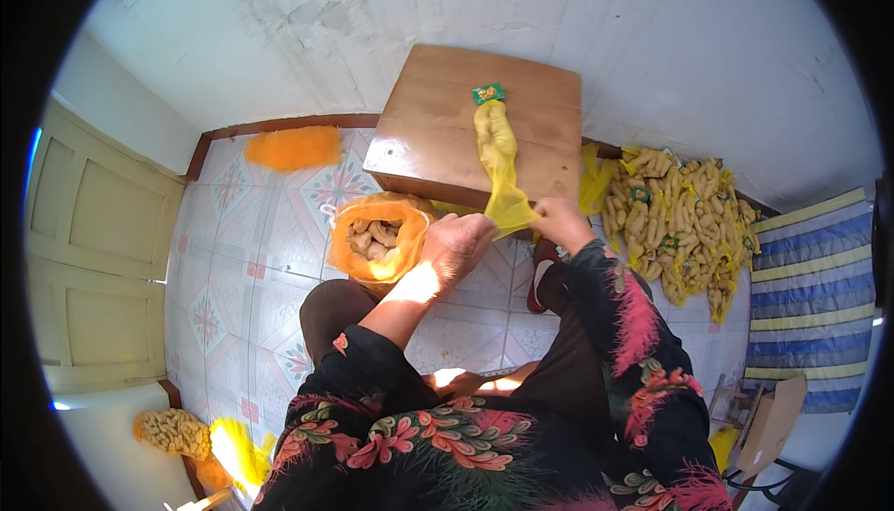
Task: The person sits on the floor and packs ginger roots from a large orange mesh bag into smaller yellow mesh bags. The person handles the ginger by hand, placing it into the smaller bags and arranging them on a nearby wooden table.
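A yellow mesh bag [508, 193] lies over the near edge of the brown wooden table [426, 106], with pale knobbly roots [494, 135], which look like ginger, in its far part. A green label [487, 93] is at the bag's far end. My left hand [457, 242] grips the left corner of the bag's near end, and my right hand [564, 221] grips the right corner, so the mesh is stretched between them. Just left of my left hand, an orange mesh sack [342, 249] stands open with loose roots [374, 237] inside.
Many filled yellow mesh bags [670, 210] are heaped on the tiled floor at the right, beside a striped sheet [807, 301]. Folded orange mesh [293, 148] lies by the wall. A filled sack [171, 433] and yellow mesh [239, 449] are at lower left; a cardboard box [774, 424] is at lower right.
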